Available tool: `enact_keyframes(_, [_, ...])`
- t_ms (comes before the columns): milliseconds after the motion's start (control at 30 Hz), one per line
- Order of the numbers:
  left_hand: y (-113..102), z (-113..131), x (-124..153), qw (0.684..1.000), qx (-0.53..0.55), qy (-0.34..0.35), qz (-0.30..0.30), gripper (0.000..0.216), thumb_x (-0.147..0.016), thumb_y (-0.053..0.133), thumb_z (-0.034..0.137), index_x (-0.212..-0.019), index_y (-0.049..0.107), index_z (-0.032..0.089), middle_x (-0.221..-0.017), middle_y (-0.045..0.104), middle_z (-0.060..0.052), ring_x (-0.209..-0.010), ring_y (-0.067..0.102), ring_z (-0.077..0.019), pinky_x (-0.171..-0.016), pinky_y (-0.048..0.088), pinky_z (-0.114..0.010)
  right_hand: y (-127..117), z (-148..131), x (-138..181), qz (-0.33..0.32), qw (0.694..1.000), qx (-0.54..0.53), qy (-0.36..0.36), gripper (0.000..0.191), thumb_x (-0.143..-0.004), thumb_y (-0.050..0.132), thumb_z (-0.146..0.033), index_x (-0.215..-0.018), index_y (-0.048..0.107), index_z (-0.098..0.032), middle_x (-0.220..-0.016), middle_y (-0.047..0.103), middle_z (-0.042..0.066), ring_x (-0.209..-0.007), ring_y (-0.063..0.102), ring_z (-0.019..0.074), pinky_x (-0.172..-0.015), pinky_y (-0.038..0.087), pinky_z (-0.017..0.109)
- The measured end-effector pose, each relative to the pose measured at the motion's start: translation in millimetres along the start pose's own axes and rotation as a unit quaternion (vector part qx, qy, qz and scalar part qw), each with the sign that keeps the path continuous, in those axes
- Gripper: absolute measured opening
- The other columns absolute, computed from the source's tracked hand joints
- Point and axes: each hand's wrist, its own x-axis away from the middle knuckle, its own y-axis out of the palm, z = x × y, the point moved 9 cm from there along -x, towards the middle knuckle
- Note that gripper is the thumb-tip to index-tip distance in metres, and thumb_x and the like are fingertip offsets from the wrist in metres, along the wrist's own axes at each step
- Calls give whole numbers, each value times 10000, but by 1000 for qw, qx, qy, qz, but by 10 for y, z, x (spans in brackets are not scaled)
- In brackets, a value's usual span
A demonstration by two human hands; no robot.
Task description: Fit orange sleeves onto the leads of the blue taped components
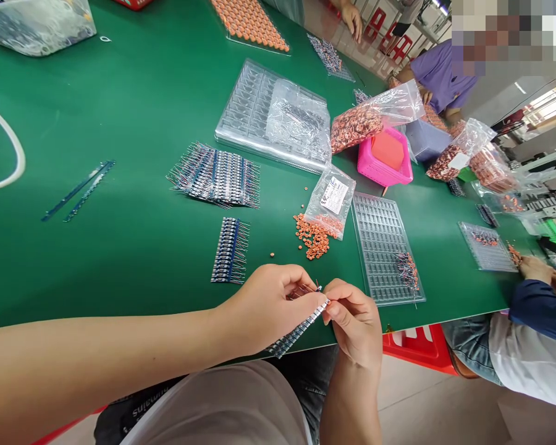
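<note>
Head view: left hand (278,300) holds a strip of small boards (299,332) at the near edge of the green worktop (143,266), thumb laid along it; the strip slants, its upper end toward the right hand (358,318). Right hand narrow, thumb and forefinger drawn together at that end; whether they clasp the strip itself or a small part on it, cannot tell. Beyond the left wrist lies a single board panel (230,250), its wire leads pointing right; past it, a fanned board stack (220,176). Beyond the hands, a loose pile of orange discs (312,238), a few strays apart from it; a labelled clear bag (328,201) overlaps the pile. Right of these, a clear compartment tray (382,247) with a cluster of leaded orange parts (406,272) near its right edge. Farther back: a stack of clear trays (245,102) with a clear bag on top (301,120); beside it, a bag of copper-coloured rings (359,127) and a pink basket (384,162). Far left, two narrow blue strips (86,191). At right, a co-worker's hands (537,272) near another clear tray (484,247).
</note>
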Motion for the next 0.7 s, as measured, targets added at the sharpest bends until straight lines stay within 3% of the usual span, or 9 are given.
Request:
enact_keyframes(267, [-3, 0, 12, 1000, 7, -9, -4, 117, -795, 679, 287, -762, 648, 179, -683, 688, 26, -683, 624, -140, -626, 435, -251, 4, -13, 3, -8, 1000, 1, -9, 81, -892, 723, -288, -939, 773, -245, -733, 569, -3, -617, 535, 111, -533, 429, 231])
enact_keyframes(700, [96, 10, -4, 997, 34, -30, -60, 129, -805, 667, 246, -715, 635, 160, -609, 611, 54, -597, 533, -99, -566, 395, -217, 19, -13, 7, -7, 1000, 12, -10, 58, -877, 747, -282, -889, 769, -230, -738, 588, -3, -600, 542, 103, -524, 443, 230])
